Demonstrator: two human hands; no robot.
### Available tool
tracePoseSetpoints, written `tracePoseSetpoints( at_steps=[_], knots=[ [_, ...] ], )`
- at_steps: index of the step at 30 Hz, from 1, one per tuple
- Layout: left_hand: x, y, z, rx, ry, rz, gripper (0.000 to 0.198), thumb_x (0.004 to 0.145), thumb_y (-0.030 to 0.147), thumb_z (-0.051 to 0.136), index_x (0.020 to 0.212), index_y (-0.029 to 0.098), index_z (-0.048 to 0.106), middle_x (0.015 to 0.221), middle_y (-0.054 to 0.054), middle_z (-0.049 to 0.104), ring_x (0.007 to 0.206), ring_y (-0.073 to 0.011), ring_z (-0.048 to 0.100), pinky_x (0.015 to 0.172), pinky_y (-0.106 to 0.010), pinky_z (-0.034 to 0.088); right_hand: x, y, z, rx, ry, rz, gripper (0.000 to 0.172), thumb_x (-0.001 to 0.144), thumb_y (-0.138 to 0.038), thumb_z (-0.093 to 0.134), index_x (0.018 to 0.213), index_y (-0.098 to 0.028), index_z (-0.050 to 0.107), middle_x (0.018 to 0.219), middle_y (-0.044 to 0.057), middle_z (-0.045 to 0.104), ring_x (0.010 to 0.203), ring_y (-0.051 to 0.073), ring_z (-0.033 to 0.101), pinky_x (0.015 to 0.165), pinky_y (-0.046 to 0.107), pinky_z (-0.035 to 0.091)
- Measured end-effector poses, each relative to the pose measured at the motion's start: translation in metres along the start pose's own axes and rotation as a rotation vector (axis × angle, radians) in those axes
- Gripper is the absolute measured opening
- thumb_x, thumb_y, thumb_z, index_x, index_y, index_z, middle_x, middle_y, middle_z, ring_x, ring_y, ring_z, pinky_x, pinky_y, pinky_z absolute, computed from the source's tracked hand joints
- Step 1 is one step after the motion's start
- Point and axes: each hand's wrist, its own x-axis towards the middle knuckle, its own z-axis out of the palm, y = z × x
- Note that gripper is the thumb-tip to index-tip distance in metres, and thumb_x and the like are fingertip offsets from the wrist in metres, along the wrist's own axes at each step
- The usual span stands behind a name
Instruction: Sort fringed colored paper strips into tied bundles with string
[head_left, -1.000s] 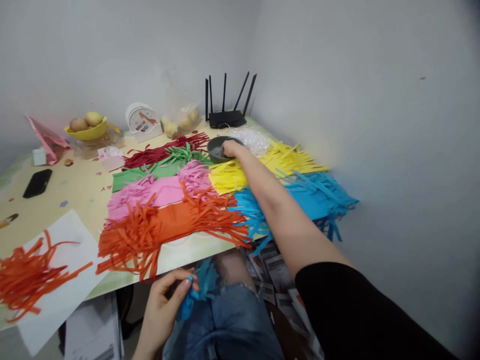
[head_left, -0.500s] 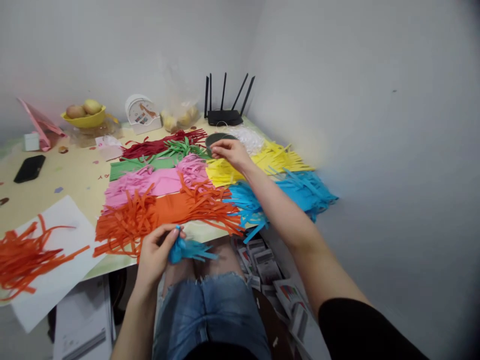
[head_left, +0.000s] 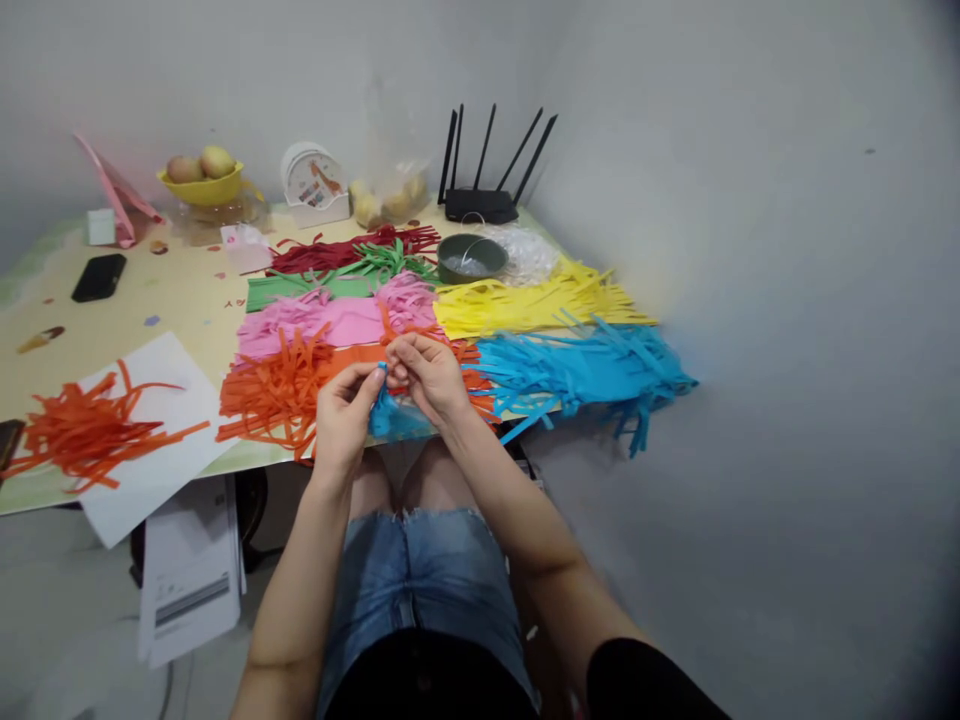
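Note:
My left hand (head_left: 345,415) pinches the twisted top of a blue tassel (head_left: 397,418), its fringe hanging by the table edge. Close against it, my right hand (head_left: 431,375) has thumb and fingers pressed together at the tassel's top; anything in that pinch is too small to make out. Behind both hands lie fringed strips in orange (head_left: 281,390), pink (head_left: 352,320), green (head_left: 300,292) and dark red (head_left: 337,255). To the right are yellow (head_left: 536,300) and blue fringed strips (head_left: 600,370). A dark green round bowl (head_left: 472,260) with a thin wire handle holds small clear items.
Cut orange strips (head_left: 97,425) lie on a white sheet (head_left: 180,370) at left, with a black phone (head_left: 99,277) beyond. Along the back stand a yellow fruit bowl (head_left: 202,190), a white holder (head_left: 315,205) and a black router (head_left: 480,205). A wall rises on the right.
My right hand has come back from the dark green bowl to the tassel's top. My left hand has lifted the blue tassel slightly, and the view has shifted.

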Motion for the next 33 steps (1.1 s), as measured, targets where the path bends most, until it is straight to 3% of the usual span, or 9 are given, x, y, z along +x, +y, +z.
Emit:
tracePoseSetpoints(
  at_steps=[7, 17, 24, 27, 30, 33],
  knots=[
    [-0.013, 0.010, 0.000, 0.323, 0.123, 0.291, 0.012, 0.086, 0.029, 0.071, 0.086, 0.017, 0.073, 0.083, -0.003, 0.075, 0.079, -0.0148, 0.070, 0.078, -0.025, 0.053, -0.015, 0.001, 0.013, -0.055, 0.028, -0.034, 0.045, 0.059, -0.056, 0.088, 0.072, -0.019, 0.065, 0.055, -0.007, 0.050, 0.049, 0.005, 0.042, 0.051, 0.020, 0.040],
    [-0.021, 0.023, -0.005, 0.771, 0.120, 0.485, 0.010, 0.088, 0.026, 0.065, 0.085, 0.020, 0.072, 0.081, -0.001, 0.072, 0.076, -0.0157, 0.064, 0.078, -0.027, 0.046, -0.025, 0.003, 0.013, -0.252, 0.057, -0.135, 0.038, 0.067, -0.055, 0.083, 0.075, -0.020, 0.070, 0.061, -0.005, 0.054, 0.054, 0.008, 0.045, 0.055, 0.024, 0.040],
    [-0.018, 0.025, -0.012, 0.814, 0.030, 0.495, 0.008, 0.086, 0.023, 0.065, 0.082, 0.020, 0.071, 0.078, -0.001, 0.072, 0.075, -0.0162, 0.063, 0.076, -0.027, 0.044, -0.030, 0.004, 0.010, -0.346, 0.027, -0.270, 0.032, 0.074, -0.050, 0.080, 0.073, -0.021, 0.068, 0.067, -0.003, 0.058, 0.058, 0.010, 0.049, 0.059, 0.026, 0.043],
    [-0.018, 0.020, -0.014, 0.735, 0.021, 0.416, 0.009, 0.086, 0.026, 0.065, 0.083, 0.020, 0.071, 0.080, -0.002, 0.073, 0.076, -0.0168, 0.065, 0.076, -0.028, 0.047, -0.033, 0.004, 0.010, -0.408, 0.055, -0.302, 0.033, 0.076, -0.052, 0.078, 0.073, -0.021, 0.068, 0.071, -0.001, 0.061, 0.062, 0.012, 0.052, 0.062, 0.028, 0.046],
    [-0.020, 0.016, -0.015, 0.604, 0.041, 0.329, 0.011, 0.087, 0.027, 0.065, 0.085, 0.019, 0.071, 0.083, -0.003, 0.074, 0.077, -0.0163, 0.067, 0.077, -0.027, 0.050, -0.035, 0.001, 0.010, -0.421, 0.036, -0.243, 0.035, 0.073, -0.056, 0.079, 0.076, -0.022, 0.069, 0.073, -0.001, 0.062, 0.061, 0.012, 0.052, 0.062, 0.028, 0.048],
    [-0.024, 0.015, -0.015, 0.590, 0.049, 0.350, 0.010, 0.086, 0.027, 0.066, 0.083, 0.019, 0.071, 0.081, -0.002, 0.073, 0.077, -0.0158, 0.067, 0.076, -0.026, 0.050, -0.036, -0.002, 0.010, -0.405, 0.005, -0.164, 0.037, 0.071, -0.056, 0.080, 0.076, -0.022, 0.068, 0.064, -0.003, 0.058, 0.055, 0.010, 0.050, 0.056, 0.026, 0.046]
  ],
)
